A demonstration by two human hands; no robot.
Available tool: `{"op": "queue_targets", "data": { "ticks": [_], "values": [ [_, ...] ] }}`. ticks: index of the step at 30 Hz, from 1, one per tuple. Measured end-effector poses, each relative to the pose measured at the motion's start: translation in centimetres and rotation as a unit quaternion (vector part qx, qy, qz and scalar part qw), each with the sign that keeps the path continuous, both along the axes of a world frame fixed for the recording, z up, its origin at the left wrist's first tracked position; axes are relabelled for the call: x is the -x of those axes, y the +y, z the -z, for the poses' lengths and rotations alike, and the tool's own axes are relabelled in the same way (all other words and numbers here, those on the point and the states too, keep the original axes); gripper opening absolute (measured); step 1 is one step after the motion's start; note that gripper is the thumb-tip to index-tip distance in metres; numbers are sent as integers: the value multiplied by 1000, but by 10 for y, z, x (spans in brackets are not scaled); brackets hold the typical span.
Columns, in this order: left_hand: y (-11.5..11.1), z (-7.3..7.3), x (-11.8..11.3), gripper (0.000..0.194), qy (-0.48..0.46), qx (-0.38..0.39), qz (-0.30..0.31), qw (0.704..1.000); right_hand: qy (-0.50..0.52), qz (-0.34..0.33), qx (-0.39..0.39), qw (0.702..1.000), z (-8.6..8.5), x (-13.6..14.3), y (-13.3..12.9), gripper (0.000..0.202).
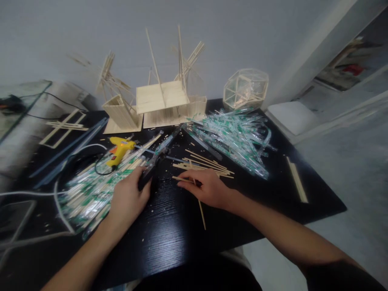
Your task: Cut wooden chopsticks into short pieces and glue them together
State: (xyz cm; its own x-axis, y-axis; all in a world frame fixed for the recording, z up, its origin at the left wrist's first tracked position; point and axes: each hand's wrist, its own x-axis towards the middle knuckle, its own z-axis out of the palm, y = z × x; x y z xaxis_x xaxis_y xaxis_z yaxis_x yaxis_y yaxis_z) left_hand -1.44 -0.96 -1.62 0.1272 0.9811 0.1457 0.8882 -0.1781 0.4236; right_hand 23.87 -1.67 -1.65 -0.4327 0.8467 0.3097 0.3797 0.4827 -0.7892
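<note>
My left hand [129, 198] is wrapped around the dark handle of a hand tool [155, 163] that looks like pliers or cutters, its jaws pointing away from me. To the right, my right hand [207, 188] pinches a thin wooden stick [183, 179] between thumb and fingers. Another stick [202, 216] crosses under that hand and sticks out toward me; whether it is gripped or just lies there I cannot tell. Several loose wooden sticks [209, 163] lie right behind my right hand.
Wrapped chopsticks [91, 194] lie at left under a yellow glue gun [119, 150]. Empty-looking green-printed wrappers [233, 133] pile at back right. Stick-built models [162, 97] and a many-sided frame [246, 89] stand along the wall. A white cable [56, 190] loops at left on the black table [163, 226].
</note>
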Motion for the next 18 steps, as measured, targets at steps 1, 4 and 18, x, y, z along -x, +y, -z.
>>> {"op": "queue_targets", "data": {
  "ticks": [1, 4, 18],
  "values": [
    [-1, 0, -1, 28, -55, 14, -1, 998, 6, -2, 15, 1000, -2, 0, 0, 19],
    [-5, -3, -9, 34, -201, 52, 5, 978, 43, -23, 97, 994, -5, 2, -1, 23],
    [-14, -9, -24, 27, -355, 163, 32, 920, 118, -100, 318, 935, 7, 15, -11, 30]
  ]
}}
